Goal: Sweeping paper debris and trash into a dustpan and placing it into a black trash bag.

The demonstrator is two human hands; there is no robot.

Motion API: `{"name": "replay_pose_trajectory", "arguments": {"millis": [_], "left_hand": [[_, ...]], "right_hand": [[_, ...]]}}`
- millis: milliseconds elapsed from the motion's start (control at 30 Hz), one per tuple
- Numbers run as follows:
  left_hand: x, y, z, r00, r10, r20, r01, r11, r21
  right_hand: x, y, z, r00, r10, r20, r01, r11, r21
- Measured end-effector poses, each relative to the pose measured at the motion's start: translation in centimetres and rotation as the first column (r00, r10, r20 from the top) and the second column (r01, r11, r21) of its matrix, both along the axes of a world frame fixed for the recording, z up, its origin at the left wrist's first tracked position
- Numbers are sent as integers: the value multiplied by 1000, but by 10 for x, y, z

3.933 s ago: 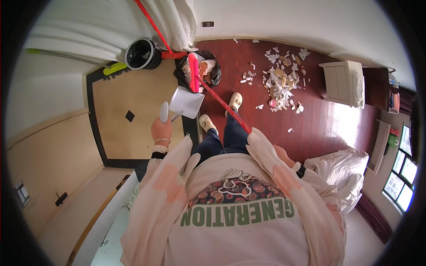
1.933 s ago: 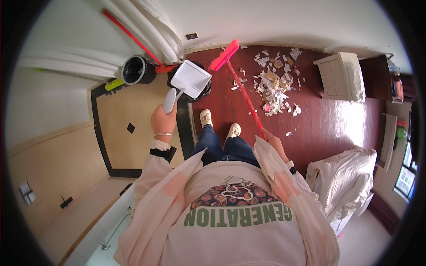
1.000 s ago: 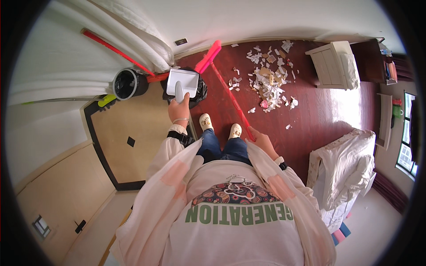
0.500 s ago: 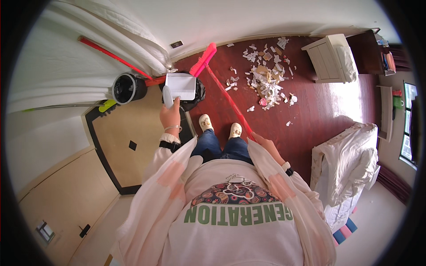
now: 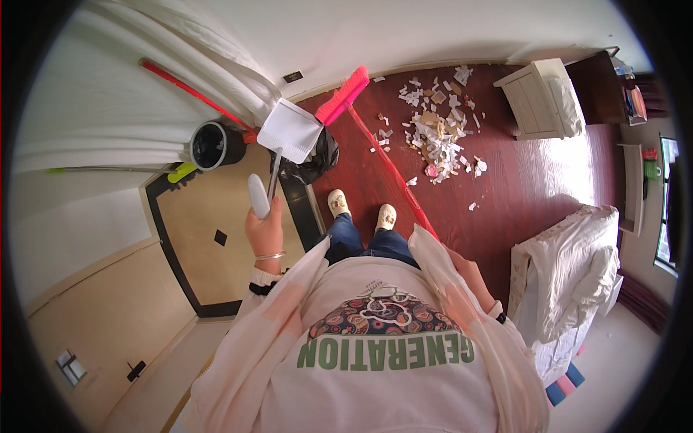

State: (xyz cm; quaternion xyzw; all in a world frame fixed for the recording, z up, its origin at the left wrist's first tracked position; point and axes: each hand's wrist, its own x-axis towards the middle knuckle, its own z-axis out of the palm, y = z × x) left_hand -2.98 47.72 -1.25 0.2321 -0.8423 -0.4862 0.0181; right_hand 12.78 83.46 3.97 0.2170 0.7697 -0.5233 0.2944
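My left hand [image 5: 266, 232] is closed round the grey handle of a white dustpan [image 5: 290, 131], which is raised with its pan tilted, in front of a black plastic bag [image 5: 321, 155]. My right hand [image 5: 462, 265], partly hidden by my jacket, grips the lower end of a red broom handle. The broom [image 5: 386, 162] slants up and left, its pink bristle head [image 5: 343, 95] off to the right of the pan and close to its edge. A spread-out heap of paper and cardboard scraps [image 5: 437, 137] lies on the dark red wooden floor beyond the broom.
At the left are a black lined bin [image 5: 215, 146], a second red-handled tool [image 5: 195, 94] and a lime-green broom [image 5: 183, 172]. A cream cabinet [image 5: 540, 101] stands far right; a covered bed [image 5: 567, 267] is nearer. White curtains [image 5: 195, 50] hang at the left.
The dustpan has tilted and more of its handle shows, my left hand having moved down and left. My right hand has drawn back, with the broom head slightly to the right.
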Motion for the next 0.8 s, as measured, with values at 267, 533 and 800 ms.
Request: {"name": "replay_pose_trajectory", "arguments": {"millis": [267, 533, 800], "left_hand": [[12, -31, -5, 987, 152, -58, -158, 980, -118], [55, -54, -6, 941, 325, 90, -331, 941, 66], [100, -58, -34, 887, 400, 232, -404, 914, -32]], "right_hand": [[14, 9, -37, 994, -79, -76, 75, 996, -58], [-18, 17, -14, 985, 139, -100, -137, 990, 26], [-30, 20, -64, 855, 515, 66, -516, 828, 222]]}}
